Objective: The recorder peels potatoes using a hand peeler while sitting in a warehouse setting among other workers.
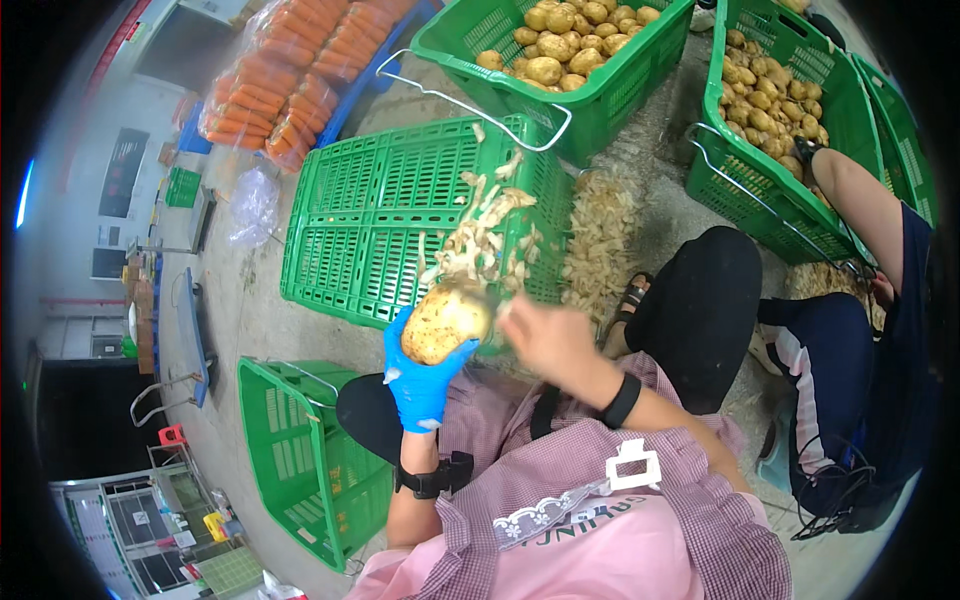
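My left hand (418, 385), in a blue glove, is closed round a large potato (437, 325) and holds it up over my lap. The potato has a pale bare patch on its right side, with spotted brown skin elsewhere. My bare right hand (555, 340) is closed and smeared by motion beside that patch. A blurred peeler (490, 299) juts from its fingers against the potato. Just beyond, potato peelings (480, 235) lie on an upturned green crate (365, 215).
Green crates of potatoes stand ahead (620, 110) and at the right (745, 205). A heap of peelings (600, 235) covers the floor between. An open green crate (285, 460) sits at my left. Bagged carrots (280, 90) lie far left. A co-worker's arm (865, 205) reaches into the right crate.
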The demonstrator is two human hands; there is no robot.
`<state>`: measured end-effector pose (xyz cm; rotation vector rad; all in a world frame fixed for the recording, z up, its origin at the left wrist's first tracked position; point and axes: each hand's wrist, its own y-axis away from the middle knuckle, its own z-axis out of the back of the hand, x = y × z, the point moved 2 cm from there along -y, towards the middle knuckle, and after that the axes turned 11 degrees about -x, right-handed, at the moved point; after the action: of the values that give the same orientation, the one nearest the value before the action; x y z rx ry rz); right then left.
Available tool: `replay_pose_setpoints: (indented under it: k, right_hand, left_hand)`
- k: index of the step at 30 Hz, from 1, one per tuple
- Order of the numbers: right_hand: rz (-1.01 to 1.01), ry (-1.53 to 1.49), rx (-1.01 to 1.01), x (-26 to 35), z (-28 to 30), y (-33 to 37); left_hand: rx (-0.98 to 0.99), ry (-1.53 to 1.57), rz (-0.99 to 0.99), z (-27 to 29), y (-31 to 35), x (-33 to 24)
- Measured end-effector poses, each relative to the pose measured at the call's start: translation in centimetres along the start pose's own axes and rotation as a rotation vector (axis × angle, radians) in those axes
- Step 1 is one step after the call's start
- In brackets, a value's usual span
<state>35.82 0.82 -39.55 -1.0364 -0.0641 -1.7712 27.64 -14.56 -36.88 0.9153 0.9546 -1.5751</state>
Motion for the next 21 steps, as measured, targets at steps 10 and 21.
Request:
replay_pose_setpoints:
  k: [10, 21]
  right_hand:
    - [0.004, -0.029, -0.038, 1.4, 0.7, -0.2]
    - [0.061, 0.03, -0.079, 0.9, 1.4, -0.4]
  left_hand:
    - [-0.011, 0.046, -0.063, 0.0, 1.2, 1.0]
    - [0.046, 0.092, -0.073, -1.1, 1.6, 3.5]
